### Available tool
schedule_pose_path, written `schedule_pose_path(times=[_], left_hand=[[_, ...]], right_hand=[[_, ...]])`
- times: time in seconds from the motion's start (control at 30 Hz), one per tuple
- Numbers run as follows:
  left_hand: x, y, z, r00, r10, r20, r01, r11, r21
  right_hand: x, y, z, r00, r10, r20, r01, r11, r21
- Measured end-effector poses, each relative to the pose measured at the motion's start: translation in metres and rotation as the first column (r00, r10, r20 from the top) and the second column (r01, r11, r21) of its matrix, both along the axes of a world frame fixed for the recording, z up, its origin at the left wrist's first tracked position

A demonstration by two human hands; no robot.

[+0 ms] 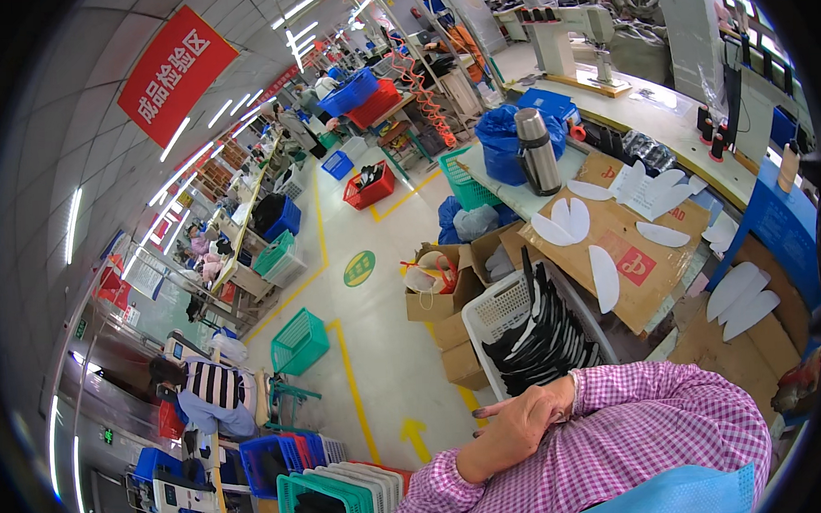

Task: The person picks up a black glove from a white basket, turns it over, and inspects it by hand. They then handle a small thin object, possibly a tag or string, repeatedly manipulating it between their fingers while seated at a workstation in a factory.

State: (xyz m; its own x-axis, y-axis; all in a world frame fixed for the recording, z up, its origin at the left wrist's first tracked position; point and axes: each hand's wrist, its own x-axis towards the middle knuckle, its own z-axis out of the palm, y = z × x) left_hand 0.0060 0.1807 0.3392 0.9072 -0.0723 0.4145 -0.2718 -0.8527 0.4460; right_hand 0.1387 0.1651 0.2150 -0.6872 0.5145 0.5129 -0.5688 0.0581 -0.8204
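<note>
A cardboard sheet [672,240] is lying right of the white perforated basket [497,317], which is holding black pieces [545,342]; on the basket's near side, the left hand [514,429] is crossing over the right hand [563,394]; their fingers are partly hiding, so I cannot tell their grip; white rounded cutouts [603,279] are resting right of the basket.

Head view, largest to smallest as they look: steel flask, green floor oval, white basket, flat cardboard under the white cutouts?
1. Flat cardboard
2. White basket, partly hidden by the sleeve
3. Steel flask
4. Green floor oval
</note>
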Motion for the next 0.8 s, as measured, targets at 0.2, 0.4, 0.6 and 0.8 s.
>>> schedule_pose_path(times=[0.2, 0.4, 0.6, 0.8], left_hand=[[-0.032, 0.055, -0.031, 0.998, 0.044, 0.047, -0.032, 0.972, -0.232], [-0.071, 0.134, -0.054, 0.992, 0.051, 0.116, 0.025, 0.82, -0.572], [-0.109, 0.192, -0.058, 0.999, 0.005, 0.037, 0.026, 0.624, -0.781], [-0.133, 0.224, -0.05, 0.994, 0.107, -0.017, -0.074, 0.558, -0.826]], right_hand=[[-0.031, 0.022, 0.015, 0.977, -0.113, -0.179, 0.022, 0.894, -0.448], [-0.078, 0.085, 0.02, 0.915, -0.294, -0.276, 0.105, 0.834, -0.541], [-0.113, 0.131, 0.01, 0.881, -0.399, -0.256, 0.13, 0.723, -0.679], [-0.123, 0.169, 0.006, 0.914, -0.364, -0.179, 0.132, 0.685, -0.716]])
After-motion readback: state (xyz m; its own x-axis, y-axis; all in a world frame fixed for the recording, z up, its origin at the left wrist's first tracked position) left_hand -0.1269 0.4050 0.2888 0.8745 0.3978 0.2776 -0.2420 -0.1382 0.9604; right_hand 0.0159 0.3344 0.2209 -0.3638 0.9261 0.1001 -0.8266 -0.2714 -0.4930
